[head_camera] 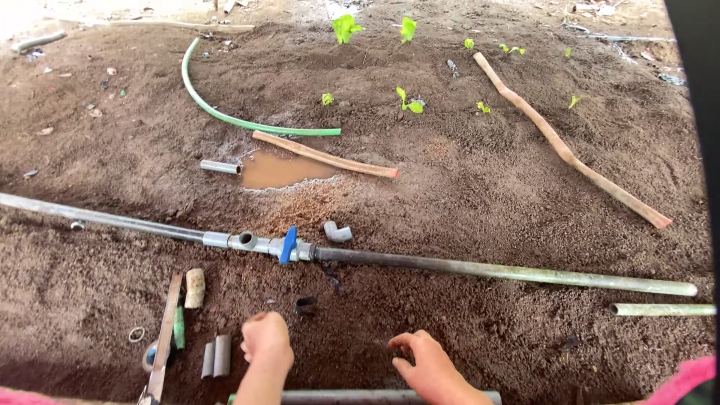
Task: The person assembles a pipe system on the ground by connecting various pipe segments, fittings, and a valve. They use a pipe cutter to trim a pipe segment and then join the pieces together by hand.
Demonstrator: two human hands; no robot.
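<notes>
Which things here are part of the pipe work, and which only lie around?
Pipe work: long grey pipe with blue-handled valve, grey elbow fitting, two short grey pipe pieces, both hands.
Lying about: green hose, brown sticks, muddy puddle.

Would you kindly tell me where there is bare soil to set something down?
Bare soil lies right of the right hand, below the long pipe. The patch left of the left hand is crowded with short pipe pieces and a hacksaw.
</notes>
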